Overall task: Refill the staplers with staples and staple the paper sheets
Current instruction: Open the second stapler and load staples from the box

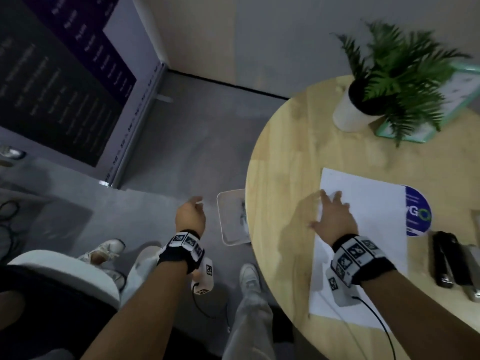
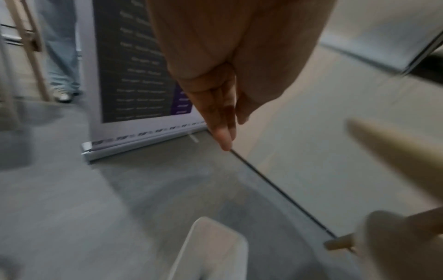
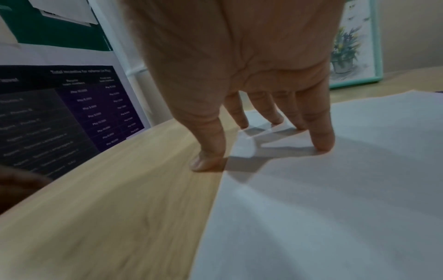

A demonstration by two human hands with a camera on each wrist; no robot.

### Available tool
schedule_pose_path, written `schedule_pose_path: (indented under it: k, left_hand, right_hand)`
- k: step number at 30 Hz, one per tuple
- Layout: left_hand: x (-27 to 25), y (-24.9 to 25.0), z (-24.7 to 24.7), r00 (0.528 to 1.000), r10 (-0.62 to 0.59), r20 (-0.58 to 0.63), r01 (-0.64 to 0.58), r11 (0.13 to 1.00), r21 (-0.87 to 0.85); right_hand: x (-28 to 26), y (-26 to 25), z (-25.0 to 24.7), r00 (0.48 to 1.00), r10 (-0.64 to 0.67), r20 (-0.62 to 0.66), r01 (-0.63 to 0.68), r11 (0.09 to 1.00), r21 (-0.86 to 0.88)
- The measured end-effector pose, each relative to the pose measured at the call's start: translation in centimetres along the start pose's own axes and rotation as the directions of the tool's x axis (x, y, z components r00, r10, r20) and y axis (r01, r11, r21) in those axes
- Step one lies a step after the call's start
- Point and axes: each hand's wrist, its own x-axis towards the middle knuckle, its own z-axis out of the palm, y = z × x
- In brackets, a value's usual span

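Paper sheets [image 1: 363,229] lie flat on the round table [image 1: 280,178], the right hand [image 1: 335,219] pressing them with spread, straight fingers [image 3: 321,140]. Left hand [image 1: 191,214] hangs relaxed, holding nothing. Best square the edges before reaching for the stapler [image 1: 446,258] beside them.

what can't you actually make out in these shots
- Staplers, head view: dark and blurred at the table's right edge; open or loaded cannot be told.
- Paper sheets: how many are stacked cannot be told; the right hand and wristband cover part.
- Clear tray on the floor: contents smeared, partly hidden by the table.
- Banner, left wrist view: text motion-blurred.
- Left hand holds nothing visible; its fingers are blurred.
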Motion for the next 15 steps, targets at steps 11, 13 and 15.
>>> schedule_pose_path:
  k: [11,13,15]
  left_hand:
    - [-13.1,20.2,5.3,0.767,0.639,0.057,-0.632,0.768,-0.107]
    - [-17.3,23.0,9.6,0.678,0.701,0.223,-0.699,0.708,-0.101]
    - [-21.3,25.2,14.2,0.563,0.721,0.404,-0.771,0.634,-0.057]
  right_hand:
    - [-7.9,11.9,-2.3,0.982,-0.149,-0.120,0.188,0.864,0.467]
    - [-9.8,16.2,-1.5,0.986,-0.154,-0.070,0.168,0.844,0.510]
    - [-11.3,20.4,-0.6,0.985,-0.169,0.028,0.131,0.848,0.514]
